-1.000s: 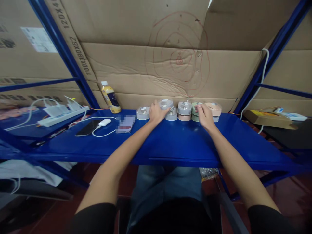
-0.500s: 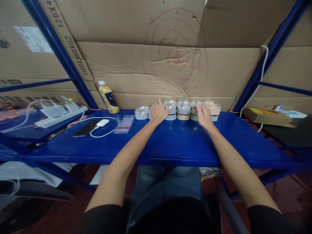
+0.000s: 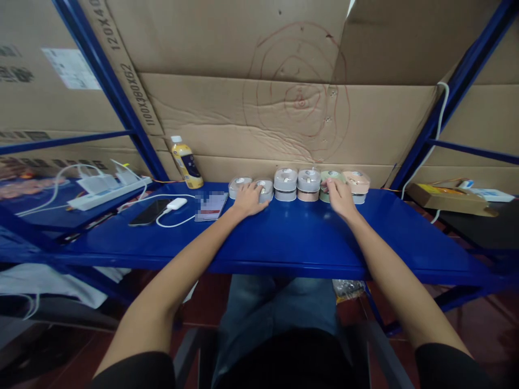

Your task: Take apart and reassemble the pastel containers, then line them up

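Note:
Small round-cornered cases with clear lids stand in a row along the back of the blue shelf. My left hand (image 3: 248, 200) lies over a low grey case (image 3: 265, 190), fingers spread on its top. Left of it, partly behind the fingers, is another low grey case (image 3: 236, 185). To the right come a grey two-high stack (image 3: 286, 183) and a grey-over-pink stack (image 3: 308, 185). My right hand (image 3: 339, 196) is closed, fingers curled against the front of a green stack (image 3: 331, 174); its fingertips are partly hidden. A peach-topped stack (image 3: 358, 181) ends the row.
Left of the row are a blurred-out flat item (image 3: 211, 206), a phone (image 3: 150, 212), a white charger (image 3: 177, 204) with a cable, and a yellow bottle (image 3: 188, 165). A power strip (image 3: 109, 193) lies farther left. Cardboard (image 3: 219, 135) backs the shelf; an open carton (image 3: 450, 199) sits right.
My left hand has moved left and down, from beside the grey two-high stack onto the low grey case. My right hand stays at the green stack. The view has shifted slightly.

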Demonstrator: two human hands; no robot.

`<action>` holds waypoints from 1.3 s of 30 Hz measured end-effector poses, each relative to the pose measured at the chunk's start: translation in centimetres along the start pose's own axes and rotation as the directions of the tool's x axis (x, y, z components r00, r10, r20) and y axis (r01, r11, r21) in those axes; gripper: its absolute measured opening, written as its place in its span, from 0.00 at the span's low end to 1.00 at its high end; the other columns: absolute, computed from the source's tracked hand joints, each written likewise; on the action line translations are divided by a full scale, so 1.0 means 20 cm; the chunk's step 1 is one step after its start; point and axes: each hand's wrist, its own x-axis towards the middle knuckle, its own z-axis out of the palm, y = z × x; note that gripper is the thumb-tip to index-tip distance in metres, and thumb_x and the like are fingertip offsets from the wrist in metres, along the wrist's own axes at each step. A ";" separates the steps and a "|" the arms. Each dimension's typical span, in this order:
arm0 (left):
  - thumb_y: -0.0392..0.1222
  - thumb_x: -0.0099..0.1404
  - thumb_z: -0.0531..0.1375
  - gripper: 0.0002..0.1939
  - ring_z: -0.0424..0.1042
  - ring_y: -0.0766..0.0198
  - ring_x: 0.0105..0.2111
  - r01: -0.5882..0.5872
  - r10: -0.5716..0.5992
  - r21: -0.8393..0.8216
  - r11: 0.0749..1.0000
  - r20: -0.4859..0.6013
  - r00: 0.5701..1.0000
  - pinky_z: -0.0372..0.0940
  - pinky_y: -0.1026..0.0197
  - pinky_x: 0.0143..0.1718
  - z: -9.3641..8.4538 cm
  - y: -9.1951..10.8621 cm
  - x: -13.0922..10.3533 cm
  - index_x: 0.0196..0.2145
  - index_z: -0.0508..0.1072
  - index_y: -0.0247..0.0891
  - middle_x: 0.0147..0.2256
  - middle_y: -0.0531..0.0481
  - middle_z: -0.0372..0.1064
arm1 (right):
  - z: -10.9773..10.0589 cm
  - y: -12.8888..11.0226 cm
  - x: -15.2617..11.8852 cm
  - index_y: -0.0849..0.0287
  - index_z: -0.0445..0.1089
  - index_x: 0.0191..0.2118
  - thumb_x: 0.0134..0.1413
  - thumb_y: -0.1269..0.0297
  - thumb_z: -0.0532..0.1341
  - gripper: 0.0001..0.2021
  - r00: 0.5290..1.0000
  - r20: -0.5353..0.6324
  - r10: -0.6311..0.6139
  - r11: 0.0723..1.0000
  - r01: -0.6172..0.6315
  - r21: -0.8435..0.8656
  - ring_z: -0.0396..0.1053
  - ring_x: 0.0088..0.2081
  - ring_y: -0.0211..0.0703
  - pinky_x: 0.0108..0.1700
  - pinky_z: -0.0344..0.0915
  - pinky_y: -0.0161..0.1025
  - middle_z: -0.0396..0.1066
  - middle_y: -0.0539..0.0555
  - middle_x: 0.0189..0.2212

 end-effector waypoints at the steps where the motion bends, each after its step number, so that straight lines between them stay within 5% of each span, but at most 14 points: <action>1: 0.56 0.67 0.62 0.33 0.63 0.35 0.66 0.000 0.000 -0.001 1.000 -0.007 1.000 0.54 0.39 0.69 -0.02 0.01 -0.03 0.61 0.70 0.32 0.64 0.30 0.67 | 0.00 0.00 0.00 0.56 0.77 0.39 0.70 0.36 0.46 0.32 1.000 0.004 0.003 1.000 -0.003 -0.001 0.77 0.49 0.59 0.58 0.70 0.61 0.80 0.62 0.40; 7: 0.73 0.57 0.66 0.46 0.70 0.20 0.56 0.189 -0.193 -0.049 0.981 -0.129 0.973 0.66 0.31 0.56 -0.13 0.15 -0.28 0.57 0.70 0.30 0.56 0.21 0.68 | 0.01 -0.02 -0.01 0.54 0.77 0.37 0.71 0.36 0.46 0.31 1.000 0.024 -0.003 1.000 0.004 -0.017 0.76 0.46 0.58 0.56 0.71 0.60 0.79 0.60 0.38; 10: 0.71 0.56 0.68 0.45 0.73 0.21 0.52 0.214 -0.221 -0.093 0.972 -0.077 0.972 0.70 0.31 0.50 -0.15 0.19 -0.38 0.58 0.70 0.31 0.54 0.22 0.68 | 0.02 -0.05 -0.02 0.54 0.76 0.36 0.70 0.36 0.49 0.30 0.998 0.065 -0.023 0.999 0.024 -0.023 0.76 0.43 0.57 0.53 0.72 0.58 0.78 0.59 0.37; 14: 0.61 0.60 0.69 0.38 0.73 0.31 0.57 -0.047 0.061 -0.251 0.967 0.049 0.997 0.70 0.36 0.56 -0.18 0.21 -0.42 0.63 0.70 0.42 0.62 0.32 0.64 | 0.03 -0.13 -0.07 0.54 0.77 0.47 0.60 0.36 0.64 0.26 0.944 0.297 -0.145 0.988 0.125 0.085 0.76 0.46 0.56 0.51 0.74 0.55 0.78 0.60 0.45; 17: 0.57 0.57 0.72 0.42 0.66 0.35 0.65 -0.250 0.319 -0.452 0.856 0.082 0.944 0.65 0.37 0.65 -0.19 0.23 -0.39 0.67 0.68 0.49 0.68 0.38 0.57 | 0.06 -0.20 -0.13 0.52 0.71 0.62 0.44 0.37 0.75 0.42 0.808 0.509 -0.295 0.955 0.240 0.174 0.71 0.60 0.63 0.62 0.69 0.59 0.71 0.62 0.62; 19: 0.55 0.54 0.75 0.46 0.65 0.37 0.66 -0.306 0.401 -0.559 0.771 0.052 0.915 0.62 0.37 0.67 -0.18 0.25 -0.35 0.68 0.66 0.48 0.67 0.38 0.60 | 0.10 -0.24 -0.16 0.50 0.66 0.68 0.39 0.38 0.78 0.50 0.724 0.602 -0.337 0.941 0.274 0.198 0.68 0.64 0.64 0.66 0.66 0.60 0.68 0.61 0.65; 21: 0.55 0.51 0.77 0.51 0.67 0.38 0.65 -0.297 0.400 -0.645 0.704 0.014 0.916 0.63 0.37 0.66 -0.15 0.25 -0.32 0.68 0.64 0.44 0.64 0.36 0.65 | 0.13 -0.26 -0.18 0.49 0.63 0.70 0.39 0.39 0.78 0.52 0.694 0.643 -0.324 0.945 0.274 0.180 0.70 0.62 0.64 0.64 0.68 0.60 0.70 0.61 0.63; 26: 0.56 0.48 0.78 0.60 0.74 0.40 0.59 -0.190 0.348 -0.790 0.583 0.032 0.937 0.67 0.36 0.61 -0.05 0.22 -0.28 0.71 0.56 0.43 0.59 0.35 0.71 | 0.11 -0.23 -0.16 0.53 0.66 0.68 0.43 0.40 0.76 0.47 0.777 0.591 -0.217 0.975 0.200 0.096 0.75 0.54 0.63 0.58 0.72 0.61 0.75 0.63 0.55; 29: 0.57 0.50 0.77 0.61 0.73 0.40 0.60 -0.228 0.370 -0.760 0.609 0.019 0.929 0.65 0.36 0.63 -0.04 0.20 -0.29 0.74 0.53 0.43 0.60 0.36 0.71 | 0.04 -0.16 -0.11 0.54 0.70 0.65 0.50 0.40 0.73 0.39 0.823 0.547 -0.152 0.987 0.097 0.129 0.75 0.54 0.60 0.59 0.72 0.59 0.77 0.61 0.54; 35: 0.56 0.67 0.65 0.23 0.68 0.45 0.64 -0.358 0.452 -0.618 0.700 -0.004 0.892 0.60 0.41 0.69 -0.06 0.20 -0.32 0.56 0.81 0.47 0.62 0.42 0.66 | -0.07 -0.04 -0.03 0.56 0.74 0.60 0.58 0.39 0.67 0.32 0.899 0.426 0.099 0.995 -0.093 -0.036 0.76 0.51 0.61 0.57 0.72 0.62 0.78 0.61 0.51; 39: 0.58 0.72 0.59 0.22 0.65 0.45 0.66 -0.340 0.398 -0.595 0.728 -0.038 0.917 0.59 0.42 0.71 -0.05 0.17 -0.31 0.53 0.83 0.44 0.64 0.40 0.63 | -0.09 -0.03 -0.02 0.58 0.73 0.60 0.60 0.37 0.65 0.33 0.918 0.364 0.156 0.987 -0.135 -0.083 0.76 0.51 0.62 0.57 0.72 0.62 0.79 0.63 0.49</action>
